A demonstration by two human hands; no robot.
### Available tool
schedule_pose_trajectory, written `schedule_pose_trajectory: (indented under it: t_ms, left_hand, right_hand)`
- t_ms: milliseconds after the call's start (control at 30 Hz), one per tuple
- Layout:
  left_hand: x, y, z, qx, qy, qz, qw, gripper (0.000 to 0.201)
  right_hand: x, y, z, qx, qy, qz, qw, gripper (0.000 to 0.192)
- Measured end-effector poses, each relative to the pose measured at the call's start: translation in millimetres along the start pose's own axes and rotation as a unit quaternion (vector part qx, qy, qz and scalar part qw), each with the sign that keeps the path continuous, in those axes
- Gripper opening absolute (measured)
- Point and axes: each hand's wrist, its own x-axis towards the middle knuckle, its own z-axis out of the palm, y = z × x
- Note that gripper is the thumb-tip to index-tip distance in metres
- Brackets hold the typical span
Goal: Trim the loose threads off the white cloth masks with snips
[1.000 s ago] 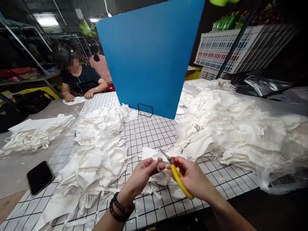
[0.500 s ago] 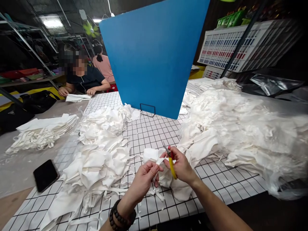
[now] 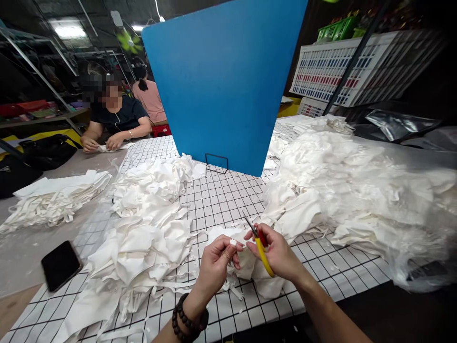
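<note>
My left hand [image 3: 218, 261] pinches the edge of a piece of white cloth [image 3: 246, 265], which hangs down between my hands. In my right hand [image 3: 280, 252] is a pair of scissors [image 3: 263, 257] with yellow and red handles, the blades pointing up and away. The right fingertips also touch the cloth close to the left fingers. Beneath both hands lies a table covered in white cloth with a black grid [image 3: 210, 202]. Small white scraps are scattered under the hands.
Left of my hands is a heap of white cloth pieces [image 3: 143, 243]; a bigger pile [image 3: 332, 176] lies right, partly in clear plastic. A black phone [image 3: 61, 265] and stacked cloths [image 3: 64, 193] are far left. A blue board [image 3: 224, 85] stands ahead. A co-worker [image 3: 119, 114] handles white cloth.
My hands have come slightly lower with the cloth, and its upper part has folded down. The scissors have tilted and moved a little right. The co-worker's hands have shifted on their cloth.
</note>
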Motion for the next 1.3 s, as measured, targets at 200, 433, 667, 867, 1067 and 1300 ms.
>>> schedule_pose_trajectory:
  t_ms: [200,433,667,867,1067,1300]
  left_hand:
    - [-0.7,-0.9,-1.9,0.111,0.011,0.046,0.993,0.026]
    - [-2.7,1.3,0.6,0.129,-0.008,0.04,0.991,0.026]
    - [-4.3,-2.3,-0.6,0.118,-0.023,0.025,0.992,0.024]
    - [-5.4,-2.1,-2.0,0.112,-0.031,0.015,0.993,0.025]
    - [-4.9,2.1,-2.3,0.097,-0.05,0.014,0.994,0.026]
    - [-3.9,1.2,-4.0,0.085,-0.06,-0.003,0.995,0.027]
  right_hand:
    - [-23.6,-14.1,-16.8,-0.209,-0.045,0.011,0.977,0.037]
    - [-28.3,-16.2,-10.8,-0.275,-0.037,0.016,0.961,0.045]
    - [-27.0,-16.8,-8.1,-0.282,-0.041,0.004,0.958,0.044]
    - [-27.0,-18.4,-7.3,-0.277,-0.043,0.017,0.96,0.042]
    - [-28.8,-19.1,-7.9,-0.277,-0.044,0.02,0.96,0.04]
    - [-30.2,-11.7,-8.3,-0.331,-0.02,-0.019,0.943,0.034]
